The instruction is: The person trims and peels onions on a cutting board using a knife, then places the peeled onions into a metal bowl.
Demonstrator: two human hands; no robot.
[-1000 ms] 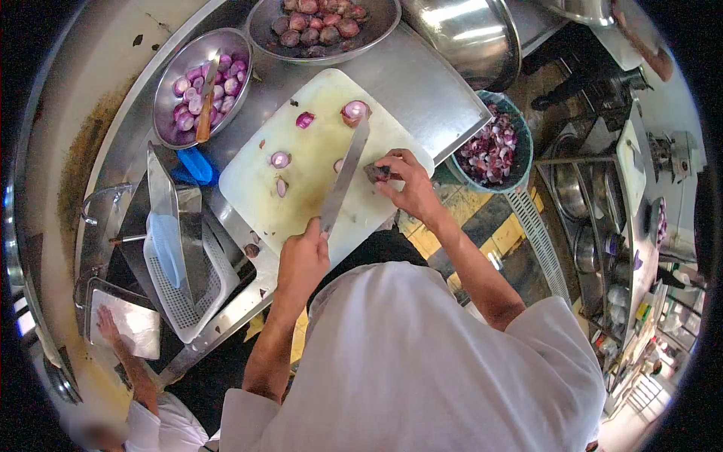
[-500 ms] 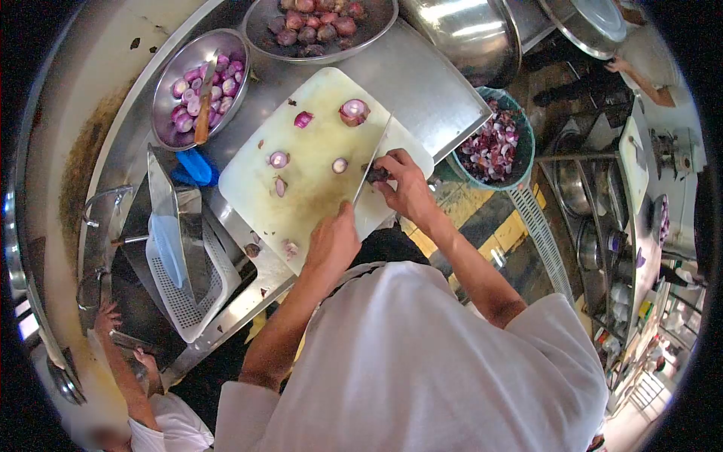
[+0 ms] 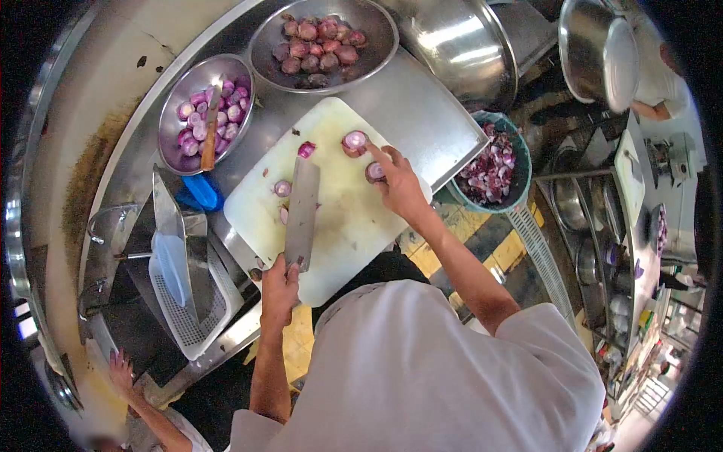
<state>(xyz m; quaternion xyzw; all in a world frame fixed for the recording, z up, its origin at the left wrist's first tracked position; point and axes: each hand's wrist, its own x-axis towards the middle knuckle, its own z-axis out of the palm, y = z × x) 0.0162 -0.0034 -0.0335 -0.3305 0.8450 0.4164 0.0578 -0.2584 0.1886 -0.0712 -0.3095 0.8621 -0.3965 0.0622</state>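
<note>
Hands at a white cutting board (image 3: 354,237) on a steel worktop (image 3: 422,113). Two red onions with pale cut faces lie at the right hand, on the board's far right part: an upper onion (image 3: 354,142) just beyond the fingertips, and a lower onion (image 3: 374,172) against the fingers. The right hand (image 3: 398,181) is partly open, its digits spread at the lower onion; whether the index finger touches the upper onion cannot be told. The left hand (image 3: 279,292), well apart, is closed around the handle of a cleaver (image 3: 303,215), whose broad blade extends over the board toward a purple onion piece (image 3: 306,149). Beyond the board stand a bowl (image 3: 167,134) of peeled onions, with a wooden-handled knife (image 3: 209,143) on them, and a bowl (image 3: 380,56) of unpeeled onions
</note>
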